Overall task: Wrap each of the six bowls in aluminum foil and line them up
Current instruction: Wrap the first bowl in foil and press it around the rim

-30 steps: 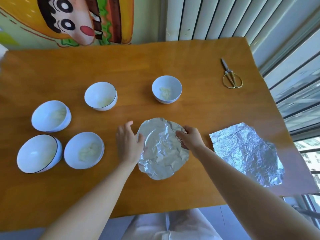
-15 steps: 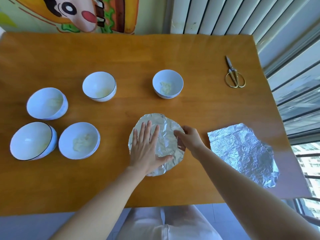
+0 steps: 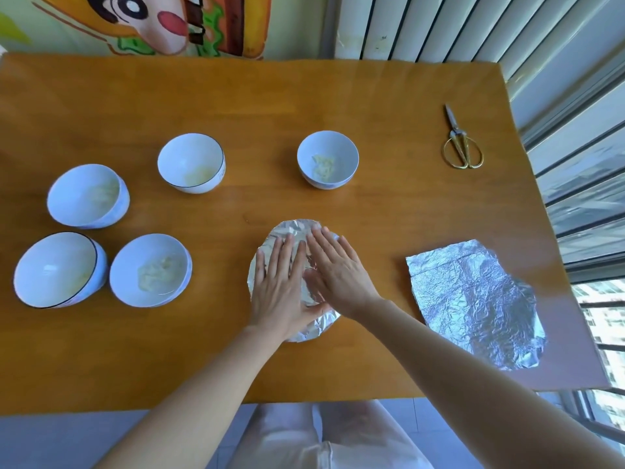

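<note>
Both hands flat on the foil-wrapped bowl (image 3: pixel 297 231), near-middle of the counter (image 3: pixel 372 106).
The left hand (image 3: pixel 280 292) and right hand (image 3: pixel 338 272) lie side by side, fingers straight, pressing its crinkled round foil top. Four glossy white uncovered bowls (image 3: pixel 150 270) cluster at left; a fifth bowl (image 3: pixel 327 159) stands beyond the hands. A wrinkled loose foil sheet (image 3: pixel 473 299) reaches the right edge, well apart from the gold-handled scissors (image 3: pixel 461 143).

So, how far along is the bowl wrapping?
Nothing looks fully finished. In hand: the left hand and right hand press flat on the first foil-covered bowl. Left: five uncovered bowls, one spare foil sheet lying ready, and the line-up.
</note>
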`<state>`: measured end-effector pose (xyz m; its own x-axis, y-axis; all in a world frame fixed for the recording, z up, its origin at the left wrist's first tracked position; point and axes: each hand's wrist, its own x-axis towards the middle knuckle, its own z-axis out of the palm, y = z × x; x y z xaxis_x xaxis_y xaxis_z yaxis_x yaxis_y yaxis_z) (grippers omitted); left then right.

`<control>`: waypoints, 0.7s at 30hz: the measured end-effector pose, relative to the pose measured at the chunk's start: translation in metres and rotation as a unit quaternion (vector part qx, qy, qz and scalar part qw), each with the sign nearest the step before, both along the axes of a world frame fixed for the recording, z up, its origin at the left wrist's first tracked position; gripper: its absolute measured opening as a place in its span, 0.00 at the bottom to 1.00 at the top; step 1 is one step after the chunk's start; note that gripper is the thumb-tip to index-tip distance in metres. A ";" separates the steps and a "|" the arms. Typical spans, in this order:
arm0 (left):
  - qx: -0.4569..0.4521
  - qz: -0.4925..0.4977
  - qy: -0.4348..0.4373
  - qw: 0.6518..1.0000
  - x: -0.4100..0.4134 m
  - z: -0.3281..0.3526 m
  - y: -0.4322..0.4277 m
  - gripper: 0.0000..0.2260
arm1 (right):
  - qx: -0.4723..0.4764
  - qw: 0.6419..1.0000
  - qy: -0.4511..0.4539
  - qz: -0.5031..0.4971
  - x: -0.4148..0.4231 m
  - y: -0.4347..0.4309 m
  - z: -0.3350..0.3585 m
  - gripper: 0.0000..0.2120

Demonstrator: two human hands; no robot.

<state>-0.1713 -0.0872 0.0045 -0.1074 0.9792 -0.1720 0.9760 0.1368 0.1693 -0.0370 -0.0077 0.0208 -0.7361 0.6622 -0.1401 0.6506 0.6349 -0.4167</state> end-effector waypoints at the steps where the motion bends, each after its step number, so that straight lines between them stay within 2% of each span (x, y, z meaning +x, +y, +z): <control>1: 0.001 -0.001 -0.003 1.000 0.000 0.000 0.000 0.52 | -0.016 1.000 -0.025 0.001 0.002 0.000 -0.004 0.35; 5: 0.006 -0.005 -0.012 1.000 0.000 -0.001 -0.002 0.54 | -0.017 0.998 -0.061 0.015 0.008 0.002 -0.012 0.35; 8: 0.011 0.006 -0.038 0.999 -0.001 0.000 -0.004 0.56 | -0.030 0.998 -0.053 0.011 0.008 0.003 -0.012 0.35; 13: 0.028 0.037 -0.156 0.987 -0.014 -0.010 -0.016 0.58 | -0.024 0.999 -0.034 0.003 0.009 0.001 -0.016 0.34; 17: 0.078 0.108 -0.334 0.933 -0.020 -0.012 -0.020 0.45 | -0.019 0.999 -0.027 0.001 0.009 0.001 -0.017 0.34; 19: 0.119 0.195 -0.362 0.904 -0.022 -0.011 -0.017 0.37 | -0.013 1.000 -0.027 -0.001 0.009 0.001 -0.018 0.34; 21: 0.170 0.232 -0.321 0.902 -0.026 -0.006 -0.014 0.31 | -0.009 1.000 -0.026 -0.003 0.009 0.000 -0.018 0.34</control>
